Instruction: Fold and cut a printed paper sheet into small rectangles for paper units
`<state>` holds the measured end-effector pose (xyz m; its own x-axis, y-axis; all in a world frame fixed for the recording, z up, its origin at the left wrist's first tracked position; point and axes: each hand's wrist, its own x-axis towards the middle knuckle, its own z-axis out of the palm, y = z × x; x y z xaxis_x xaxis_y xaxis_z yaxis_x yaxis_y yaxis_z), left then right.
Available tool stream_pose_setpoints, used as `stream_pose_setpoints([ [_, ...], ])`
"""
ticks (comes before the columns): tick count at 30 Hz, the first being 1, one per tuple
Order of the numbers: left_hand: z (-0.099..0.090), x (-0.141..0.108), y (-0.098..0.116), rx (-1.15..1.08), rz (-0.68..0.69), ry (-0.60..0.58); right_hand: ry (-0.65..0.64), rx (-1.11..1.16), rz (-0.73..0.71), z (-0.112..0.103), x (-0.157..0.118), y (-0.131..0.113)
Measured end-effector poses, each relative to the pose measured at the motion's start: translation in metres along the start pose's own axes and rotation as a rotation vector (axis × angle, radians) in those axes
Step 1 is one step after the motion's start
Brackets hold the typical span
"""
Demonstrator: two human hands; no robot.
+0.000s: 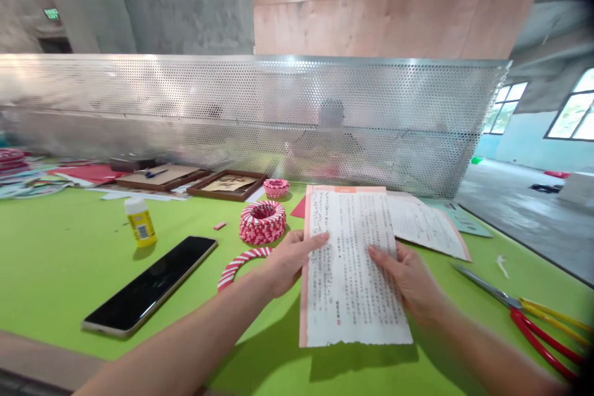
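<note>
A printed sheet of paper (350, 278) with a pink border and a ragged lower edge is held up above the green table. My left hand (292, 260) pinches its left side, thumb on the front. On the right side my right hand (411, 275) grips it the same way, fingers hidden behind. Beside my left wrist lies a red-and-white striped ring (232, 271), partly covered by my forearm. Behind it sits a stack of similar rings (262, 223). Scissors (513, 303) with red and yellow handles rest to the right of my right hand.
A phone (153, 284) and a yellow glue stick (140, 223) are at the left. Wooden frames (227, 184) and a smaller ring stack (276, 188) stand near the perforated metal screen (223, 111). More printed paper (427, 226) lies behind my right hand.
</note>
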<state>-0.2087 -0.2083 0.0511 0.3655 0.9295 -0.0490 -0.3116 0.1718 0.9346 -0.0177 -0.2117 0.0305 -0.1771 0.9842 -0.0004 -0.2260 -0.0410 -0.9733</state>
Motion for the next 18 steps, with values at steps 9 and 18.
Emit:
stream_pose_setpoints([
  [9,-0.01,0.001,-0.014,-0.025,-0.06,-0.035,0.068,-0.014,0.026,-0.005,0.001,0.01],
  [18,-0.01,-0.002,-0.023,-0.027,-0.118,-0.067,-0.051,0.053,0.046,-0.007,-0.003,0.018],
])
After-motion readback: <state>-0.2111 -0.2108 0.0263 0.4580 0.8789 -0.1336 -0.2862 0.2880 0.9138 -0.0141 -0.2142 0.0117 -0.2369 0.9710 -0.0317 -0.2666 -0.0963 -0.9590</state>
